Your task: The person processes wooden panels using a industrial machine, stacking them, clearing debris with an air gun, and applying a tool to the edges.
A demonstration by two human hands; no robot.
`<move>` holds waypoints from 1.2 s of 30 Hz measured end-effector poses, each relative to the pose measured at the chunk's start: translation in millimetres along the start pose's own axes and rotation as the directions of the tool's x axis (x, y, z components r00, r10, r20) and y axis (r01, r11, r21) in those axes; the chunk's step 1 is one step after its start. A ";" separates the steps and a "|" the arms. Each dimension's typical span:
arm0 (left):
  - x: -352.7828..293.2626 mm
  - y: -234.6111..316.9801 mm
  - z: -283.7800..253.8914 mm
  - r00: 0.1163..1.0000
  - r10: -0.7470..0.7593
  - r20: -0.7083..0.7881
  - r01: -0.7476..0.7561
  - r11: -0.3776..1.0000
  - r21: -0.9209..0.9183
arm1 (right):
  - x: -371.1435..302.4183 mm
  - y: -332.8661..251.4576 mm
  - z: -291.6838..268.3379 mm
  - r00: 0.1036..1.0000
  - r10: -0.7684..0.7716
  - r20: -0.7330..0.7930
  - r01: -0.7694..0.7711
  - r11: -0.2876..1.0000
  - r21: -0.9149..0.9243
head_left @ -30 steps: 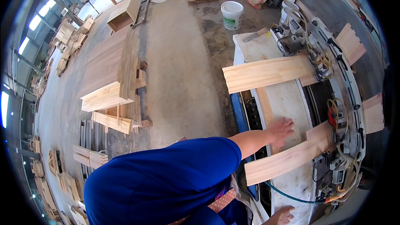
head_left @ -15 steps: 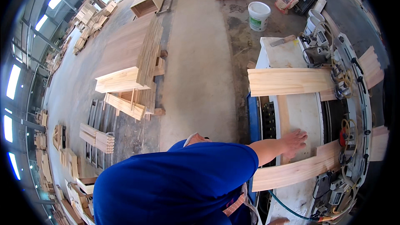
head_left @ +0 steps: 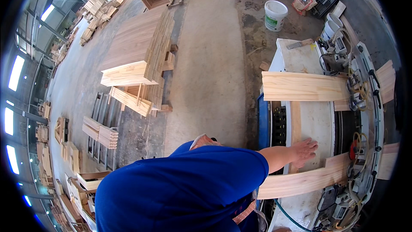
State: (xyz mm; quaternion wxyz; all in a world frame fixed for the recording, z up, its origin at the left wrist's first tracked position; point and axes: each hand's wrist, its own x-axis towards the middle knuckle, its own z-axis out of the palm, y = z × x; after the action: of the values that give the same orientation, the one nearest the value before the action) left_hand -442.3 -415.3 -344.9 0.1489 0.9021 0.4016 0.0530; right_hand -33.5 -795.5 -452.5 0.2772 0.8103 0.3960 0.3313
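My left hand [head_left: 304, 151] is stretched out over the white machine table [head_left: 315, 122], palm down with fingers spread and nothing held. Under its wrist side runs a narrow wooden strip [head_left: 295, 122]. Close beside the hand, on the near side, lies a pale wooden board [head_left: 300, 182] with a stepped edge, its right end under the machine's clamp fittings. A second wooden board [head_left: 304, 86] lies across the table farther off. Only a sliver of my right hand [head_left: 282, 230] shows at the lower edge; its fingers are hidden.
Along the right runs a metal rail [head_left: 372, 103] with hoses and clamp fittings. A scraper [head_left: 299, 44] lies on the table's far end. Beyond stands a white bucket [head_left: 275, 16]. To the left are a large panel stack [head_left: 135, 45] and bundled wooden strips [head_left: 101, 133].
The whole view has shifted slightly. My left hand stays spread over the table between the two boards. Less of my right hand shows at the lower edge.
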 end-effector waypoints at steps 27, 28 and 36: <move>-4.1 17.4 -4.8 0.998 0.056 -0.018 -0.055 0.997 0.050 | 50.2 -20.1 -133.5 0.485 0.572 0.662 -0.858 0.458 0.233; -3.9 17.2 -5.1 0.998 0.056 -0.013 -0.055 0.997 0.048 | 50.3 -20.1 -133.2 0.473 0.556 0.683 -0.865 0.442 0.239; -6.5 12.7 -4.1 0.998 0.063 -0.011 -0.062 0.996 0.065 | 49.8 -21.5 -140.9 0.462 0.554 0.693 -0.875 0.414 0.253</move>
State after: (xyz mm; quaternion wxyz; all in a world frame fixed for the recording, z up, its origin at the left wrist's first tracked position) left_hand -438.6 -427.2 -336.9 0.1155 0.9182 0.3755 0.0507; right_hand -126.7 -716.6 -363.7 -0.0700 0.9959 -0.0176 0.0547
